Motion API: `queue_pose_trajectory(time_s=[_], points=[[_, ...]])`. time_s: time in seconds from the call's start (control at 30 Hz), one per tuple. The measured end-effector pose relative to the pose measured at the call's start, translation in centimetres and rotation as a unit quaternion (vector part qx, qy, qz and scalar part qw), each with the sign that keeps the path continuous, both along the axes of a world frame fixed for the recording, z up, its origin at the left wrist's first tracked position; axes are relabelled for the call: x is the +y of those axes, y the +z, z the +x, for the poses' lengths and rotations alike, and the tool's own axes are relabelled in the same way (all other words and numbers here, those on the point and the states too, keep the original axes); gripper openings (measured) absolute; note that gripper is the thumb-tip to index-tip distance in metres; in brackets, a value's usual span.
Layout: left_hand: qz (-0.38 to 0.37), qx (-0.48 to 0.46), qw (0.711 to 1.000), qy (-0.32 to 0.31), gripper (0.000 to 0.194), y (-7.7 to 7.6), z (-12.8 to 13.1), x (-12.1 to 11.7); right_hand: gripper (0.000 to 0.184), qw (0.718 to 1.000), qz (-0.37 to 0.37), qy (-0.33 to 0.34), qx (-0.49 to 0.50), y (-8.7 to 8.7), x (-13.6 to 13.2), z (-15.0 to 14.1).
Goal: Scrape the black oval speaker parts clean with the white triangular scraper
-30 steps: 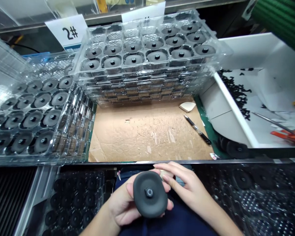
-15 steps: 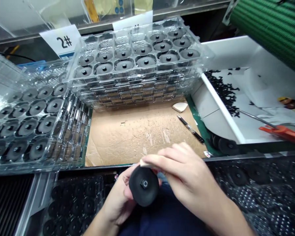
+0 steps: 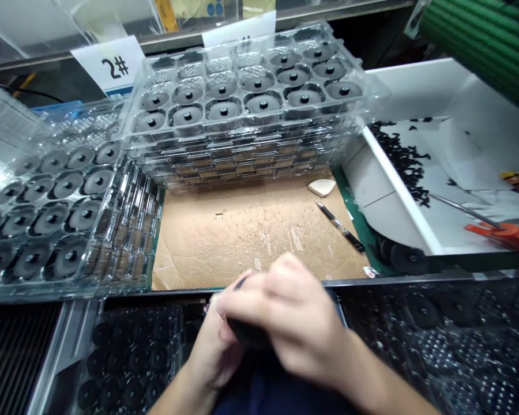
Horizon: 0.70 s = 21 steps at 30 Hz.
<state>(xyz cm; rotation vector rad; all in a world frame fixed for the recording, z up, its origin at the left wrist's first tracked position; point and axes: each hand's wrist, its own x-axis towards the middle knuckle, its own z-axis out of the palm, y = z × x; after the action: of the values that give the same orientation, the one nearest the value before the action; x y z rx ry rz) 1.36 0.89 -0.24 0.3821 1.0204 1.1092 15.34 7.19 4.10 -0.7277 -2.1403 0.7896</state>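
Note:
My left hand (image 3: 214, 351) grips a round black rubber disc (image 3: 247, 334) at the near edge of the bench, over my lap. Only a dark sliver of the disc shows. My right hand (image 3: 285, 314) lies over the top of the disc with fingers curled across it, blurred by motion. Earlier frames show a small pale piece pinched in the right fingers; now it is hidden. Both hands sit just in front of the brown cardboard sheet (image 3: 251, 236).
Stacked clear trays of black discs stand behind (image 3: 246, 98) and to the left (image 3: 56, 202). A white bin (image 3: 398, 173) with small black parts and red-handled pliers (image 3: 501, 230) is on the right. A pen (image 3: 341, 226) and a pale wedge (image 3: 322, 187) lie on the cardboard.
The right hand has slid leftward over the disc, which faced up in full view before and is now almost covered. The left hand keeps its hold.

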Motion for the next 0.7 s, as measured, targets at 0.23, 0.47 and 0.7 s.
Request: queue_pose_trajectory(time_s=[0.23, 0.47, 0.7], points=[[-0.018, -0.111, 0.987, 0.113, 0.061, -0.5, -1.7, 0.0, 0.022, 0.971, -0.167, -0.135, -0.102, -9.3, 0.2, 1.4], [-0.032, -0.118, 0.987, 0.108, 0.056, -0.4, -1.3, 0.3, 0.022, 0.965, -0.185, -0.176, -0.064, -6.1, -1.2, 0.7], [0.004, -0.157, 0.984, 0.079, 0.046, -0.5, -1.9, 0.2, 0.025, 0.998, -0.025, -0.056, 0.028, 0.5, -2.3, -2.7]])
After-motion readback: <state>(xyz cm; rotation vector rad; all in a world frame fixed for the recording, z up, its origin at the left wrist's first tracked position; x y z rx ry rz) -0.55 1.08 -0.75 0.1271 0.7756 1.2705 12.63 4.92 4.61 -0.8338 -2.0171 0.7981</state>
